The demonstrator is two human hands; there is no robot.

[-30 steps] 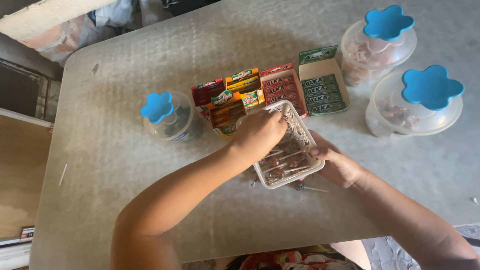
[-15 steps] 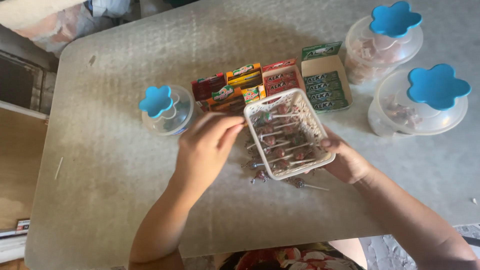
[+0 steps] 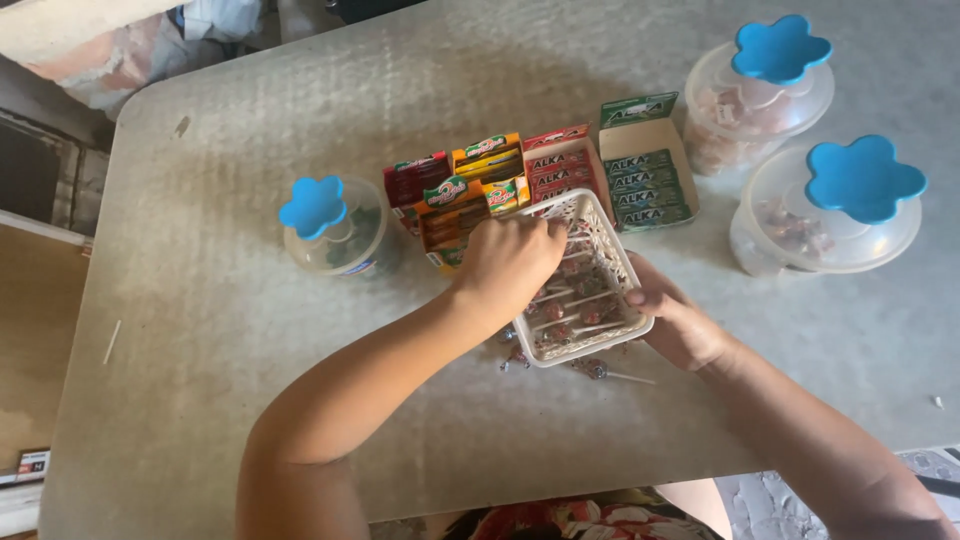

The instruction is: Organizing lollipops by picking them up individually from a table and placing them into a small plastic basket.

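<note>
- Lollipops [image 3: 575, 318] fill the white lattice basket [image 3: 608, 262] at table [image 3: 220, 330] centre.
- Our right hand [image 3: 680, 325] clasps the basket's rim at 4 o'clock, thumb on its edge.
- Our left hand [image 3: 510, 262] reaches in from 9 o'clock, fingers curled down among the sticks; we cannot tell whether it has hold of anything.
- At 12 o'clock stand candy boxes [image 3: 540, 180]; 3 blue-lidded tubs [image 3: 862, 190] sit around.
</note>
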